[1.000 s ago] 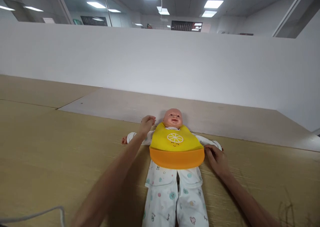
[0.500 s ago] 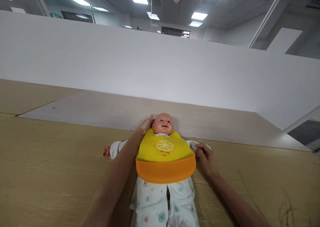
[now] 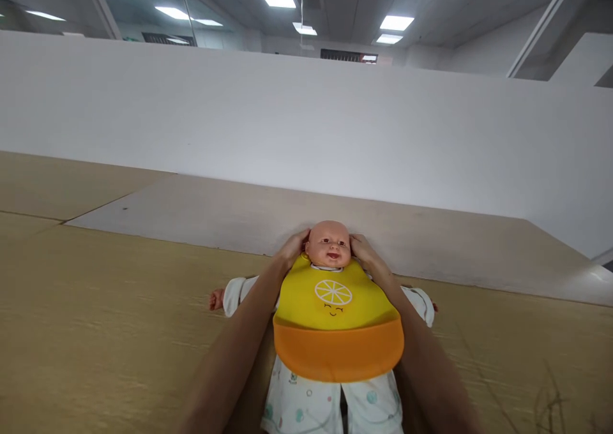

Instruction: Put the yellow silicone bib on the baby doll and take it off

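Observation:
A baby doll (image 3: 327, 242) lies on its back with its arms spread, wearing white clothes with coloured prints. Over its chest is a yellow bib (image 3: 306, 287) with a lemon-slice print and an orange catch pocket. My left hand (image 3: 293, 247) cups the left side of the doll's head, near a yellow edge of the bib at the neck. Against the other side of the head, my right hand (image 3: 363, 249) curves in the same way. Both sets of fingertips go out of sight behind the head, so whether they touch the bib's straps cannot be seen.
Under the doll is a tan wood-look surface (image 3: 119, 306), with a pale grey strip (image 3: 230, 207) behind it. A white wall panel (image 3: 287, 115) rises at the back, topped by glass. Thin dark twig-like lines (image 3: 550, 402) show at the lower right.
My right hand has left the doll's sleeve and moved up and inward to its head. My left hand stays at the head. The view has shifted slightly.

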`<control>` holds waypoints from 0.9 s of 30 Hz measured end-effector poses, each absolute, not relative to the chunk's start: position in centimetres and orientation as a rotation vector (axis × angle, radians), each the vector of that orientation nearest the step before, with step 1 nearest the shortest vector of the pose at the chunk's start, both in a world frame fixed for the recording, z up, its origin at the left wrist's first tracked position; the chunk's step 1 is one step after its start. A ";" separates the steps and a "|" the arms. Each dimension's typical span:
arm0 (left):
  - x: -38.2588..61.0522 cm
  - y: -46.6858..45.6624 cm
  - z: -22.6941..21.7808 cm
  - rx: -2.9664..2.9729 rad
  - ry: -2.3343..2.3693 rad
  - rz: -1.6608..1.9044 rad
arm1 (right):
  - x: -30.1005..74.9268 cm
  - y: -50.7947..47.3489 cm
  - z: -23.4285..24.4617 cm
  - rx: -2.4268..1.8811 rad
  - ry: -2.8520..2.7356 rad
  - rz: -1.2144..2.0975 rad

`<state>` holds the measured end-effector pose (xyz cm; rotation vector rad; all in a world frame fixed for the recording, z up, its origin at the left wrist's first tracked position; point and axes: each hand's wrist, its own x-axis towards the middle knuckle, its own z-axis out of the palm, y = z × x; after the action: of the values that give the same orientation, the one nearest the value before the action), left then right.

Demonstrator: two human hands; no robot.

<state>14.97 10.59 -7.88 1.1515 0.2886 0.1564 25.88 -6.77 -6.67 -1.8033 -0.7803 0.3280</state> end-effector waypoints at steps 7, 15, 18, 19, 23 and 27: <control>14.2 10.5 -6.1 1.254 0.165 0.227 | 25.6 -7.3 -6.5 -1.764 -0.857 0.482; 13.4 10.5 -6.3 1.351 0.157 0.249 | 24.8 -8.1 -6.4 -1.776 -0.966 0.496; 12.7 10.6 -6.5 1.507 0.213 0.243 | 24.5 -8.4 -6.6 -1.768 -1.014 0.503; 12.4 10.6 -6.6 1.545 0.234 0.241 | 24.3 -8.5 -6.6 -1.760 -1.029 0.504; 11.5 10.5 -6.8 1.610 0.300 0.226 | 23.5 -9.1 -6.6 -1.738 -1.046 0.489; 10.6 9.8 -6.8 1.658 0.340 0.219 | 22.2 -9.8 -6.6 -1.757 -0.986 0.470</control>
<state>10.62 9.79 -6.78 1.6577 0.3397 0.2190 22.19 -9.77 -6.64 -1.7566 -0.9861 0.4695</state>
